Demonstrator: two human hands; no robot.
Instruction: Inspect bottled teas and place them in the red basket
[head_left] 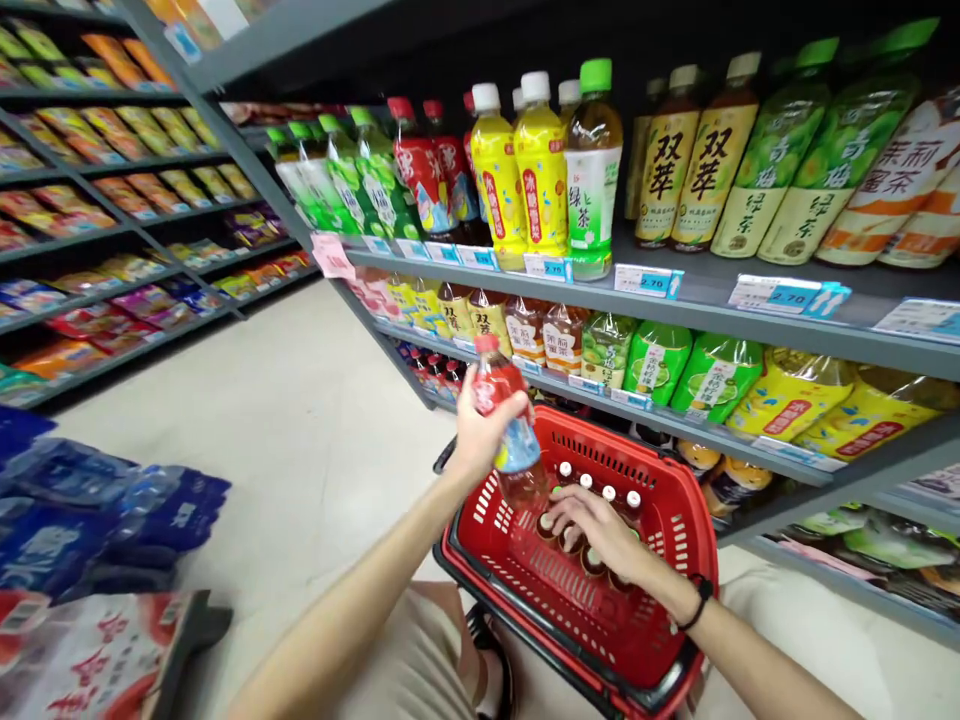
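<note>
My left hand (484, 430) is wrapped round a drink bottle (517, 440) with a red cap and a red and blue label. The bottle is tilted, its base over the left part of a red shopping basket (694, 510). Inside the basket several small bottles (609, 494) with white caps stand together, along with others whose tops look dark. Over these my right hand (589, 520) reaches in, fingers stretched and apart, near the base of the held bottle. Whether its fingertips touch anything is hard to tell.
Shelves of bottled drinks (534, 180) rise in front, with price tags (649, 282) along the edges. Snack shelves (112, 180) stand at the left. Blue-wrapped bottle packs (112, 510) and a printed carton (97, 650) lie at lower left. The pale floor (300, 430) runs between.
</note>
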